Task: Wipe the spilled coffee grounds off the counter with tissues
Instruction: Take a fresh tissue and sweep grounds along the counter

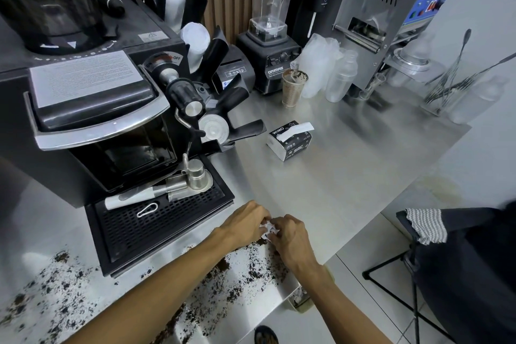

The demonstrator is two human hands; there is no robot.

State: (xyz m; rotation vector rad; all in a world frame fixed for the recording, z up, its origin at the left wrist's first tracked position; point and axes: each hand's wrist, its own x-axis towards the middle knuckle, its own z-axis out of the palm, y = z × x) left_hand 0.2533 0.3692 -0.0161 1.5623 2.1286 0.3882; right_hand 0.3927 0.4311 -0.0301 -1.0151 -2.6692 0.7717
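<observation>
A: Fingers?
B: Both sets curled, pinching one small tissue wad [268,230] between left hand [245,225] and right hand [291,241]. Low over the counter [349,176], near its front edge; contact unclear.
A: Handling?
B: Light, soft, probably tears if dragged hard. Grip the bunched middle, not a corner. Steel looks slick, so debris should slide.
A: Spill?
B: Loose coffee grounds [251,268] right under the hands, more off left past the drip tray [156,226]. Spare tissue pack [290,142] sits further back.
</observation>
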